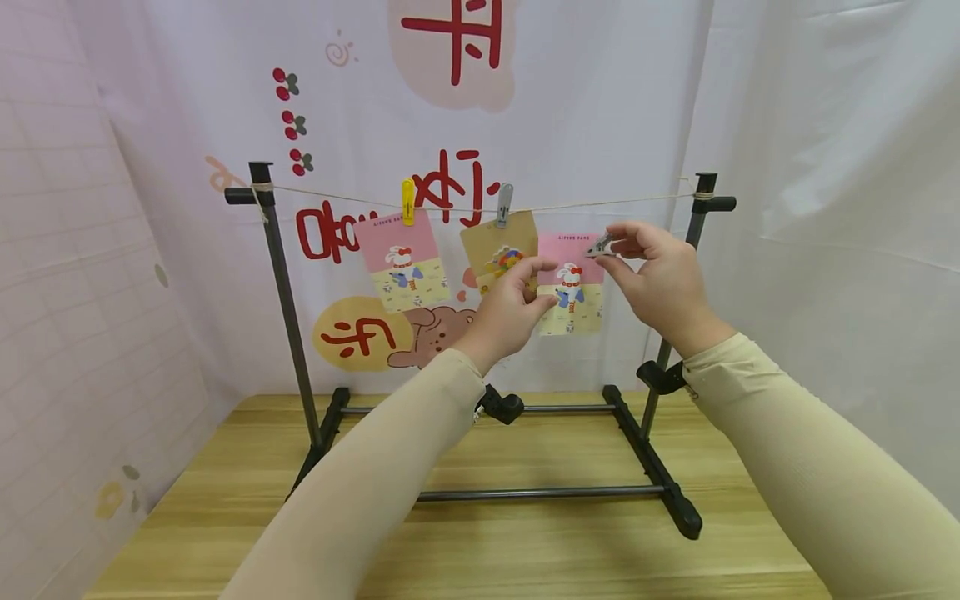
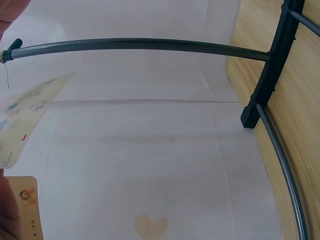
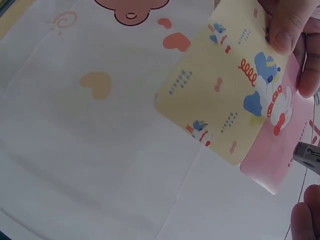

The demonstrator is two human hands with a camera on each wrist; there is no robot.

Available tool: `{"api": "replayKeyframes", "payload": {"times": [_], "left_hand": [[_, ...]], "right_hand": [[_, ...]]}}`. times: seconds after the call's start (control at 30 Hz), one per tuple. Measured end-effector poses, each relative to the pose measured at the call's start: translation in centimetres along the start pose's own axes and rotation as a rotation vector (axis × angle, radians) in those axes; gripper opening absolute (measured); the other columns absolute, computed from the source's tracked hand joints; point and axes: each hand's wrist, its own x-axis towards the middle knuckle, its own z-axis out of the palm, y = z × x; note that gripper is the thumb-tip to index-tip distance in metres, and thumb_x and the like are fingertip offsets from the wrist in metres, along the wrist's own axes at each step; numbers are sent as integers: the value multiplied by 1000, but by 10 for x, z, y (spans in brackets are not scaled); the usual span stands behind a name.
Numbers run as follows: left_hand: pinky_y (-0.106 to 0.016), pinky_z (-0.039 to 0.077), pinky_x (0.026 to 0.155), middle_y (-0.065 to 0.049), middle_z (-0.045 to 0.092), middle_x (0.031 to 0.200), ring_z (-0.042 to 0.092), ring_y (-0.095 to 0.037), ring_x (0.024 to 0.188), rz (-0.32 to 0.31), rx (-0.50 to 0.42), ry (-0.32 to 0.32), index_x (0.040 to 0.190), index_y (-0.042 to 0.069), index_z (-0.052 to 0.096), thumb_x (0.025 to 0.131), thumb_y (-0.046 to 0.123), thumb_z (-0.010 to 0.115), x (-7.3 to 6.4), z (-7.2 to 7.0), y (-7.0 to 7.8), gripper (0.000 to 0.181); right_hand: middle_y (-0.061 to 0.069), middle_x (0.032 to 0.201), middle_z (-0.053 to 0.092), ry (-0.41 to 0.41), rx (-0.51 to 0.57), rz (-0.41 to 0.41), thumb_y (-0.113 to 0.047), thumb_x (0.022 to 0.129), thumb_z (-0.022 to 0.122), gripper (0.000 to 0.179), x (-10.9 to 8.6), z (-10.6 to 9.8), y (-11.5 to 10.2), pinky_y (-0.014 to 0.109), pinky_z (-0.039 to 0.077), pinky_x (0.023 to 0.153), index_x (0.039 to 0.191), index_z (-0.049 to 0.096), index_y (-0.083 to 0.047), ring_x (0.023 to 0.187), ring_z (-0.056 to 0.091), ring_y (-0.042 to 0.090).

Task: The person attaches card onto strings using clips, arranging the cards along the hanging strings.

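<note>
My left hand [image 1: 510, 308] pinches the left edge of a pink-and-yellow rabbit card [image 1: 587, 300] between thumb and fingers. The card hangs upright, its top edge a little below the string [image 1: 615, 202]. In the right wrist view the left thumb [image 3: 292, 25] lies on the card's printed face. My right hand [image 1: 663, 279] grips a grey clothespin [image 1: 602, 245] at the card's upper right corner; the clothespin's tip [image 3: 306, 155] shows close to the pink end. Left of these, a brown card [image 1: 480, 242] hangs from another grey clothespin [image 1: 504, 206], partly hidden by my left hand.
A second rabbit card [image 1: 405, 275] hangs by a yellow clothespin [image 1: 408, 202]. The string runs between two posts [image 1: 288, 317] of a dark metal stand, whose feet [image 1: 652, 467] and crossbars [image 1: 540, 494] rest on a wooden table [image 1: 525, 550]. A printed cloth [image 1: 600, 100] hangs behind.
</note>
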Motion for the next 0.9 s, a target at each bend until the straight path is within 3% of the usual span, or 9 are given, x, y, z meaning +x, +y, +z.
{"api": "replayKeyframes", "payload": {"times": [0.1, 0.2, 0.33, 0.43, 0.53, 0.7, 0.9], "left_hand": [[-29, 40, 52, 2, 62, 137, 47, -17, 61, 9, 0, 39, 146, 27, 56, 105, 18, 66, 4, 2, 2, 43], [-30, 43, 53, 4, 58, 148, 53, -17, 66, 2, 9, 59, 145, 28, 57, 105, 19, 67, 9, 4, 2, 42], [-30, 47, 58, 6, 58, 146, 60, -16, 74, 2, 10, 69, 144, 29, 58, 105, 19, 67, 14, 5, 3, 42], [-29, 49, 61, 6, 59, 145, 63, -16, 80, 11, -4, 78, 144, 29, 58, 105, 18, 67, 17, 5, 4, 42], [-28, 50, 62, 6, 57, 146, 63, -16, 82, 11, -22, 86, 143, 28, 58, 105, 16, 67, 20, 5, 5, 42], [-29, 48, 59, 1, 61, 138, 59, -17, 72, 28, -30, 116, 142, 24, 59, 104, 14, 68, 23, 5, 6, 40], [-29, 45, 58, -3, 66, 114, 54, -16, 67, 48, -22, 158, 140, 22, 60, 103, 12, 69, 27, 7, 6, 39]], "right_hand": [[19, 113, 78, 14, -10, 1, -3, 89, 83, 33, 5, -2, 2, 17, 55, 85, 120, 72, 3, 97, 77, 36], [16, 115, 78, 28, -27, 19, -5, 90, 83, 33, 12, -5, 1, 24, 56, 90, 121, 73, 1, 98, 77, 35], [13, 117, 79, 35, -33, 52, -10, 92, 82, 31, 25, -8, -1, 13, 49, 85, 122, 74, -3, 102, 76, 33], [13, 116, 79, 37, -27, 64, -11, 92, 82, 30, 36, -9, -2, 27, 56, 91, 121, 75, -4, 103, 75, 32], [13, 115, 79, 29, -29, 74, -11, 93, 82, 27, 46, -10, -3, 39, 56, 92, 119, 76, -5, 103, 73, 31], [10, 110, 80, 2, -55, 86, -14, 94, 80, 21, 58, -11, -5, 19, 40, 73, 115, 78, -9, 103, 71, 26], [11, 108, 80, -48, -89, 97, -17, 95, 80, 20, 66, -13, -3, 21, 35, 69, 114, 79, -9, 102, 71, 24]]}}
